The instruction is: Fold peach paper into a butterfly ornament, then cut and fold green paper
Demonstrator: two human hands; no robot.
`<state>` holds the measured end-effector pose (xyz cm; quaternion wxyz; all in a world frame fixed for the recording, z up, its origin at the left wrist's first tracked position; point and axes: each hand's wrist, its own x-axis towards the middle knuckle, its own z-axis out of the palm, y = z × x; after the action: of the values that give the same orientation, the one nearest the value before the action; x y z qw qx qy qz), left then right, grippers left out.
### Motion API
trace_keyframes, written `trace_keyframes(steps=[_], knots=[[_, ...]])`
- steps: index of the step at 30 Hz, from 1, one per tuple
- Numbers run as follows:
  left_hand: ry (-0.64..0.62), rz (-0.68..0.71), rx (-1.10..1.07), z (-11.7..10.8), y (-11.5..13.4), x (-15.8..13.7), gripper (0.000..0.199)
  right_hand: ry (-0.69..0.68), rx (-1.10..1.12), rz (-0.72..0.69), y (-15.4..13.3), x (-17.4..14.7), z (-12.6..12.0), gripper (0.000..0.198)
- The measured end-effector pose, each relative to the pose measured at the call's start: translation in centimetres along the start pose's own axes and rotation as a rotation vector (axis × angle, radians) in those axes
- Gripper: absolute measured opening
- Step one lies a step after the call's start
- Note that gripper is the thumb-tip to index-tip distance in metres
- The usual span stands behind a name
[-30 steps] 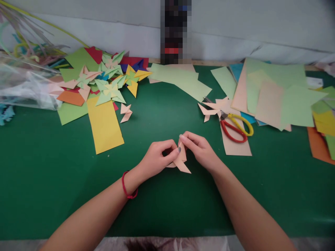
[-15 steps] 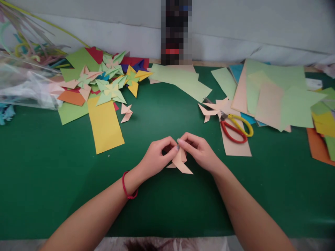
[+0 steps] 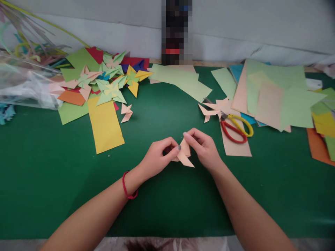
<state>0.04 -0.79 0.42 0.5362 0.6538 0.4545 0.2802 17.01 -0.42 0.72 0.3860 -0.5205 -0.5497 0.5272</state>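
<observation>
Head view: left hand (image 3: 161, 155) pinches a folded peach paper piece (image 3: 186, 161) between thumb and fingers, right hand (image 3: 204, 148) has thumb and fingertips closed on its upper corner, piece held over the near-middle of the green worktop (image 3: 162, 205). Metal scissors with one red and one yellow handle (image 3: 225, 116) lie right of it, across a flat peach paper rectangle (image 3: 237, 148). Left: small zigzag-folded peach paper (image 3: 127, 112), just beside a flat yellow paper rectangle (image 3: 106, 129).
</observation>
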Motion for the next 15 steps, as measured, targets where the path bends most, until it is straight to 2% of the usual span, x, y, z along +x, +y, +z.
trace_keyframes(steps=[9, 15], knots=[[-0.005, -0.017, 0.025, 0.04, -0.26, 0.05, 0.028, 0.009, -0.007, 0.012, 0.07, 0.02, 0.27, 0.028], [-0.07, -0.052, -0.036, 0.1, -0.08, 0.03, 0.022, 0.046, -0.062, -0.02, 0.19, -0.04, 0.29, 0.027]])
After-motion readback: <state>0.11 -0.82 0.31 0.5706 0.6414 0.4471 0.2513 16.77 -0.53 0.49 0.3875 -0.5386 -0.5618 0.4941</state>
